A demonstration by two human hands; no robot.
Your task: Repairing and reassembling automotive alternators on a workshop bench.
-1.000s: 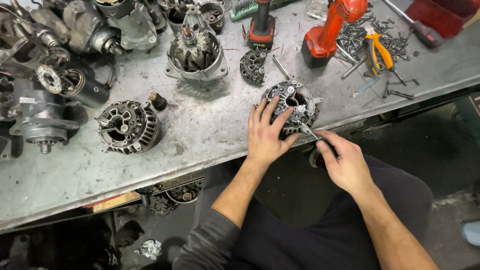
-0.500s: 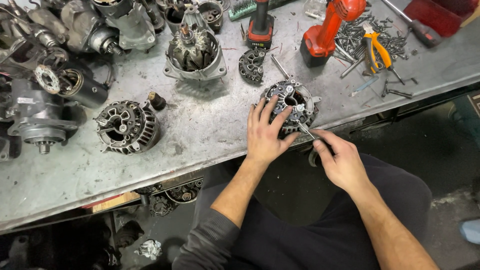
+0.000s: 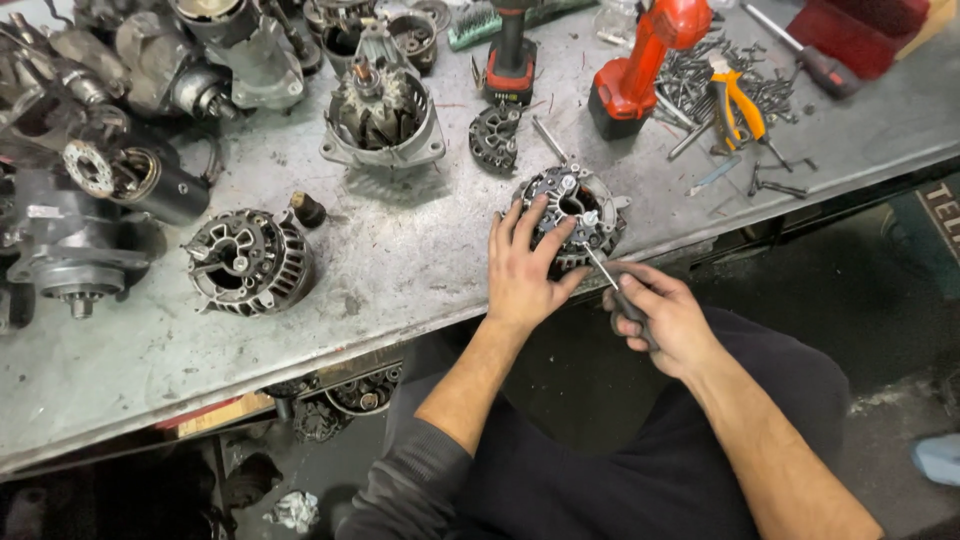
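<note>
An alternator (image 3: 580, 205) lies near the front edge of a grey metal workbench (image 3: 400, 270). My left hand (image 3: 522, 268) rests flat on its left side, fingers spread over the housing. My right hand (image 3: 660, 318) hangs just off the bench edge and grips a screwdriver (image 3: 605, 272) by its dark handle. The thin shaft runs up and to the left, and its tip touches the alternator's right side.
A second alternator (image 3: 250, 262) lies at the left, an opened housing (image 3: 385, 115) behind. Two red cordless tools (image 3: 640, 65), orange pliers (image 3: 735, 95) and several loose bolts sit at the back right. Starter motors crowd the far left. Parts lie under the bench.
Both hands have stayed on the alternator and screwdriver, with only a slight shift of the right hand. The view has drifted a little.
</note>
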